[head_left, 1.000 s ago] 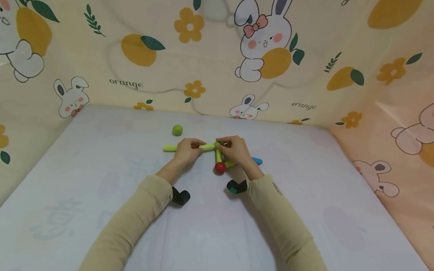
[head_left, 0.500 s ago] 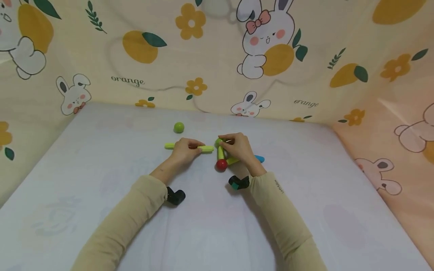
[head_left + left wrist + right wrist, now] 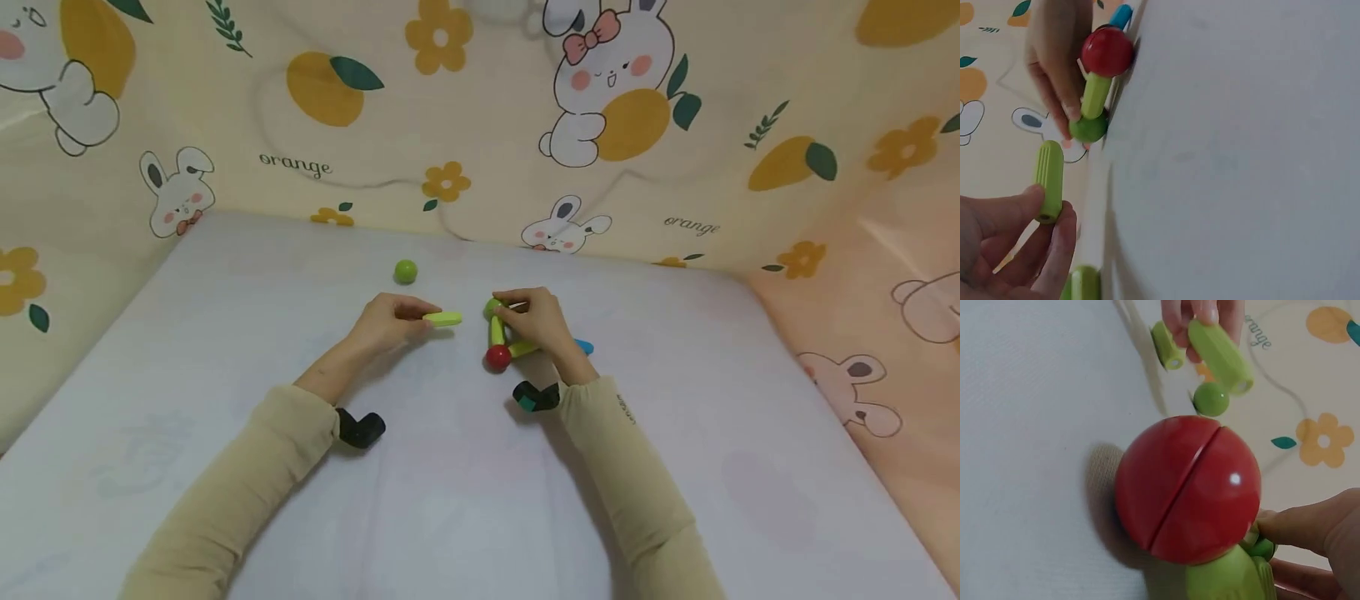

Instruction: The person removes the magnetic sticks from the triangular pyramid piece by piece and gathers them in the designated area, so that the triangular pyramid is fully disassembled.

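Note:
In the head view my left hand (image 3: 390, 322) pinches a light green ribbed toy rod (image 3: 444, 318) by one end between thumb and fingers. Its free end points right, apart from the joined toy pieces. My right hand (image 3: 538, 318) holds a green ball (image 3: 492, 307) at the far corner of those pieces. From that ball a light green rod (image 3: 497, 332) runs to a red ball (image 3: 498, 357), grooved across its middle in the right wrist view. Another green rod (image 3: 522, 348) goes right from the red ball, partly behind my right wrist, and a blue rod (image 3: 584, 346) shows beyond.
A loose green ball (image 3: 406, 271) lies farther back on the white tabletop (image 3: 450, 483). Another light green rod (image 3: 1166, 345) lies on the table near my left hand, hidden by it in the head view. A printed cloth (image 3: 480, 125) stands behind the table.
My left hand has drawn the rod leftward, away from the green ball where its end was one second ago. My right hand keeps its hold on that ball. The head view has shifted slightly.

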A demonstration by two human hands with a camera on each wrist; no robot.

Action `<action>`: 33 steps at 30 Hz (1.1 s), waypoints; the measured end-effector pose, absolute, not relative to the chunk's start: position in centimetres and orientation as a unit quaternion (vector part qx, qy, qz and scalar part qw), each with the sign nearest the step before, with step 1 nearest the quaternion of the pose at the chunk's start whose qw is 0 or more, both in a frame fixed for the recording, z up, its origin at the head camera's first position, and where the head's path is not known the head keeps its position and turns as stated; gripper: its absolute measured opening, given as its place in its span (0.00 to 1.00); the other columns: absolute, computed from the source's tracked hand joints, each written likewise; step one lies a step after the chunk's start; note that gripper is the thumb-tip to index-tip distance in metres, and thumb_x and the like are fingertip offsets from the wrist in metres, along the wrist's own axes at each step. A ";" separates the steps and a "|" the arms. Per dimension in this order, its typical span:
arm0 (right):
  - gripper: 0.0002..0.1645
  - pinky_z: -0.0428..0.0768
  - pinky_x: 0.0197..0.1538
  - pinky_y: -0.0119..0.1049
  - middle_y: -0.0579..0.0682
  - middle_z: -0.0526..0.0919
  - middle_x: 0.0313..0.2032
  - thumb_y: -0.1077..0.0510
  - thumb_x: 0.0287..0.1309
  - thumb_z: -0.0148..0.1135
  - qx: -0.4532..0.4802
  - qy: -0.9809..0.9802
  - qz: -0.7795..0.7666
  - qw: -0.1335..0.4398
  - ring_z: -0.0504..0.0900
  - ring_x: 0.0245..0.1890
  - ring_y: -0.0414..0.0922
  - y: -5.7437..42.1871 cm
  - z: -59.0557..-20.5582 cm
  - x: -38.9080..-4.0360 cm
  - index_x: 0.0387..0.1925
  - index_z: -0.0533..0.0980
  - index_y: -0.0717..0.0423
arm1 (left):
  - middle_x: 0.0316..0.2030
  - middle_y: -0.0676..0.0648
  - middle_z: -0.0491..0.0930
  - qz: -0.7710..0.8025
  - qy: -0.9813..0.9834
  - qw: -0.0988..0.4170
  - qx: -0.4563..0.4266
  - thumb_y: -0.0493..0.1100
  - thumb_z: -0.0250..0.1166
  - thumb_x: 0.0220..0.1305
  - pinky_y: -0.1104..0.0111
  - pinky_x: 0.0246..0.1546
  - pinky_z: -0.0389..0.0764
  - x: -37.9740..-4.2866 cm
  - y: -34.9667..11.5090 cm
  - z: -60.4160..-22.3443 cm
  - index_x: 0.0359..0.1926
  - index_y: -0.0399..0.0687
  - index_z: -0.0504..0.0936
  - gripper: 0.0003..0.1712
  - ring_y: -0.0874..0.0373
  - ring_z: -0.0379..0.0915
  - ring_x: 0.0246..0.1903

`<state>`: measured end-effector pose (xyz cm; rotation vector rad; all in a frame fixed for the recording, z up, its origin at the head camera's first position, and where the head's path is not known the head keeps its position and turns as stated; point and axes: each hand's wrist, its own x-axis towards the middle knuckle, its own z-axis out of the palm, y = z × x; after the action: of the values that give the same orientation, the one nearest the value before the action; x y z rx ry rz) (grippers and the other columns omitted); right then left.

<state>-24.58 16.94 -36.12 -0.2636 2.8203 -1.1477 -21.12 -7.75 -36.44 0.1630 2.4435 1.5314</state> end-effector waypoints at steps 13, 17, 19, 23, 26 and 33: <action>0.18 0.80 0.50 0.44 0.56 0.80 0.55 0.56 0.62 0.62 -0.080 0.922 -0.378 0.036 0.81 0.51 0.52 17.0 -35.7 -24.8 0.53 0.80 0.55 | 0.52 0.38 0.79 0.456 0.884 0.083 0.056 0.39 0.62 0.64 0.62 0.49 0.73 -20.6 -12.8 -35.4 0.55 0.41 0.80 0.18 0.48 0.73 0.50; 0.18 0.80 0.49 0.42 0.56 0.81 0.54 0.57 0.62 0.62 -0.084 0.922 -0.376 0.036 0.81 0.50 0.52 17.0 -35.8 -25.0 0.53 0.80 0.54 | 0.53 0.37 0.78 0.447 0.889 0.087 0.052 0.37 0.62 0.63 0.61 0.50 0.73 -20.5 -13.4 -35.7 0.54 0.40 0.80 0.18 0.47 0.72 0.50; 0.18 0.81 0.48 0.41 0.55 0.81 0.54 0.56 0.62 0.62 -0.085 0.922 -0.376 0.037 0.82 0.50 0.51 17.0 -35.9 -24.9 0.53 0.80 0.54 | 0.52 0.36 0.78 0.444 0.890 0.092 0.049 0.37 0.63 0.62 0.62 0.49 0.73 -20.5 -13.6 -35.8 0.54 0.39 0.80 0.18 0.46 0.72 0.49; 0.18 0.81 0.46 0.40 0.56 0.81 0.53 0.56 0.61 0.62 -0.081 0.922 -0.377 0.039 0.82 0.49 0.51 17.0 -35.9 -24.8 0.52 0.80 0.54 | 0.50 0.36 0.78 0.441 0.891 0.102 0.042 0.37 0.65 0.61 0.64 0.46 0.72 -20.7 -13.7 -36.2 0.53 0.38 0.81 0.18 0.47 0.72 0.48; 0.18 0.80 0.47 0.40 0.55 0.81 0.54 0.56 0.61 0.62 -0.074 0.921 -0.380 0.045 0.81 0.50 0.51 17.0 -36.0 -24.6 0.53 0.80 0.53 | 0.50 0.37 0.78 0.436 0.893 0.103 0.040 0.36 0.65 0.60 0.65 0.45 0.72 -20.8 -13.7 -36.6 0.52 0.38 0.81 0.18 0.47 0.73 0.47; 0.18 0.80 0.48 0.41 0.54 0.81 0.54 0.55 0.62 0.62 -0.072 0.922 -0.377 0.046 0.80 0.51 0.51 17.1 -36.3 -24.5 0.53 0.80 0.52 | 0.47 0.36 0.79 0.433 0.896 0.085 0.042 0.34 0.66 0.58 0.65 0.43 0.72 -20.9 -13.5 -37.0 0.50 0.38 0.82 0.17 0.48 0.73 0.45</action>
<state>-24.54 17.08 -36.26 -0.2203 2.8156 -1.1520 -20.89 -13.54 -37.03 0.1265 2.6740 1.2913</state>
